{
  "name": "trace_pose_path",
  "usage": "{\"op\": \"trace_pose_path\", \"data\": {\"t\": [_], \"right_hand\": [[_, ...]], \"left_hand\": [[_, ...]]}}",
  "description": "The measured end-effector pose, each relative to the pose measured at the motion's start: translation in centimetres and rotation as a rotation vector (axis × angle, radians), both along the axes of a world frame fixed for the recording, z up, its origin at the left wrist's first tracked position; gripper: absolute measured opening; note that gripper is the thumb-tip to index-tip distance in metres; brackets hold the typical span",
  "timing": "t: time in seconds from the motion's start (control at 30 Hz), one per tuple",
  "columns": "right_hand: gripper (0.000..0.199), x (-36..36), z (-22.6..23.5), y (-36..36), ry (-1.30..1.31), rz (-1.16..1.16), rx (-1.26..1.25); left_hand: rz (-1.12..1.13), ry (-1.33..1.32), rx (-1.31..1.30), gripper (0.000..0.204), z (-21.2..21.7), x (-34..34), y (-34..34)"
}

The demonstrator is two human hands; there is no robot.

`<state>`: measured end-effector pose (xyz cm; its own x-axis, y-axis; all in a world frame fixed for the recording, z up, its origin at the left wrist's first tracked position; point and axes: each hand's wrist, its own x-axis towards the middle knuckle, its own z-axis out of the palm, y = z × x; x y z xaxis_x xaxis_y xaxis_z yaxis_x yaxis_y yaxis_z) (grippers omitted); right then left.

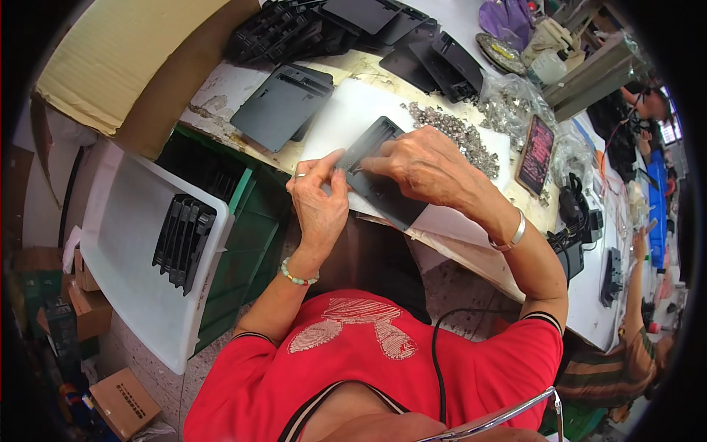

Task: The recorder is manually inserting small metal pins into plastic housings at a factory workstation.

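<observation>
A flat black plastic panel [401,210] with a slotted upper end lies tilted on a white sheet [331,121] at the table's edge. My left hand [322,202] grips its left edge, thumb and fingertips close together on the surface. Over the panel's middle, my right hand [431,168] is closed with its fingertips pressed down near the left ones. Whatever sits between those right fingers is too small or hidden to make out. Just beyond my right hand spreads a pile of small metal clips [471,147], partly covered by the hand.
More black panels [283,103] lie at the far left, with others [442,66] stacked behind. A phone [536,156] and clear plastic bags [508,99] are at right. A white tray [132,214] holding black slotted parts [184,239] rests on green crates [243,258]. Another person [615,368] sits far right.
</observation>
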<state>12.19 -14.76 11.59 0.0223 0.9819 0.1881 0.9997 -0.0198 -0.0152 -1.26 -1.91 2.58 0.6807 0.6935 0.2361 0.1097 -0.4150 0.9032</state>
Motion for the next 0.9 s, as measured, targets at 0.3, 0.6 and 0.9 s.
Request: {"op": "trace_pose_path", "data": {"t": [0.3,0.6,0.9], "right_hand": [[0.043,1.0,-1.1,-0.7,0.172,-0.074,-0.064],[0.046,1.7,-1.4,-0.5,0.234,-0.019,-0.058],[0.013,1.5,-0.3,0.7,0.059,0.085,-0.077]], "left_hand": [[-0.079,-0.015,0.109,0.027,0.6,-0.1,0.1],[-0.078,-0.015,0.092,0.027,0.5,-0.1,0.1],[-0.041,-0.042,0.073,0.028,0.2,0.0,-0.4]]}}
